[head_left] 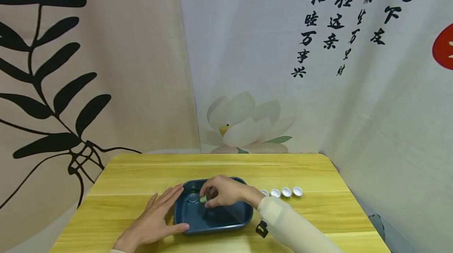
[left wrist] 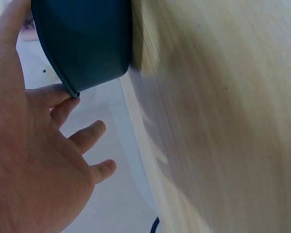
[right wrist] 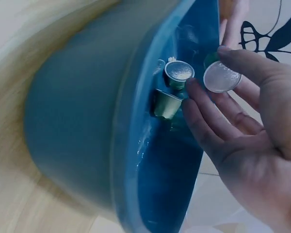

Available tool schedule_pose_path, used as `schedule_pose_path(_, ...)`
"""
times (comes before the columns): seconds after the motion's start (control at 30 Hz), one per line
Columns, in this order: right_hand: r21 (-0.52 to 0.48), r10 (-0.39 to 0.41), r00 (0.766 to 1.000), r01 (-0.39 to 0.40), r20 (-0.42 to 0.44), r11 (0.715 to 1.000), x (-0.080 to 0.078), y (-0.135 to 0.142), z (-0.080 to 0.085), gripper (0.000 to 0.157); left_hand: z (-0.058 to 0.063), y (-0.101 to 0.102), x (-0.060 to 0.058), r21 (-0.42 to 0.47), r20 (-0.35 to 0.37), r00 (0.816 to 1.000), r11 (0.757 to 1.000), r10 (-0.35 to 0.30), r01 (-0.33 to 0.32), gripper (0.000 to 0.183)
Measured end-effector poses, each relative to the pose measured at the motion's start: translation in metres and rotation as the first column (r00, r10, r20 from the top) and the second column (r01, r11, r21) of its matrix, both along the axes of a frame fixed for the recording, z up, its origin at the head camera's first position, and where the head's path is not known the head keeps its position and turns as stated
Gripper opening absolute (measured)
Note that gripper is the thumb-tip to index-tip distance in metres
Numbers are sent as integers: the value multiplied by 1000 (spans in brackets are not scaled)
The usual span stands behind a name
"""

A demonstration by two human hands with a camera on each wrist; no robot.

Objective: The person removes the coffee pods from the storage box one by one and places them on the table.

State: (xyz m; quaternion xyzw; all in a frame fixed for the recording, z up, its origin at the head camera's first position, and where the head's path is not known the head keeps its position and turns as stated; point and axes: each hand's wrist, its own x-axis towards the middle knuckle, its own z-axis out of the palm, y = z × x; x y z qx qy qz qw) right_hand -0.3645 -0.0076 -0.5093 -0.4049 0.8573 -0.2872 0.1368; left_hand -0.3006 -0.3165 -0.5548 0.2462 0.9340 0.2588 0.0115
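A dark blue tray (head_left: 226, 221) with raised sides stands on the table. My right hand (head_left: 226, 192) is over it, pinching a green coffee capsule (right wrist: 222, 77) between thumb and fingers, its pale lid facing the right wrist camera. Inside the tray, in the right wrist view, one capsule (right wrist: 179, 72) shows its silver lid and a tipped green capsule (right wrist: 167, 104) lies beside it. Part of another lid (right wrist: 159, 66) is hidden behind the tray's rim. At the tray's left side, my left hand (head_left: 155, 215) rests against the rim with fingers spread and thumb near the front edge.
Right of the tray, several capsules with whitish lids (head_left: 286, 192) stand in a row, the nearest partly covered by the right wrist. The wooden table (head_left: 301, 174) meets a printed curtain (head_left: 247, 68) behind. A black strap (head_left: 262, 229) circles the right wrist.
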Motion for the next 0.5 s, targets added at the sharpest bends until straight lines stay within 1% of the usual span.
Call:
schedule_pose_path(0.17,-50,-13,1000,14,20,999,3,8,4,29,-3,0,-1,4,-15,1000,1000,-4,4,115)
schedule_pose_path(0.4,-123,-37,997,46,69,991,10,15,7,31,-5,0,-2,4,-32,999,1000,-7,7,115)
schedule_pose_path(0.5,-146,-46,997,55,62,988,13,18,7,32,-5,0,-1,6,-29,1000,1000,-6,6,116)
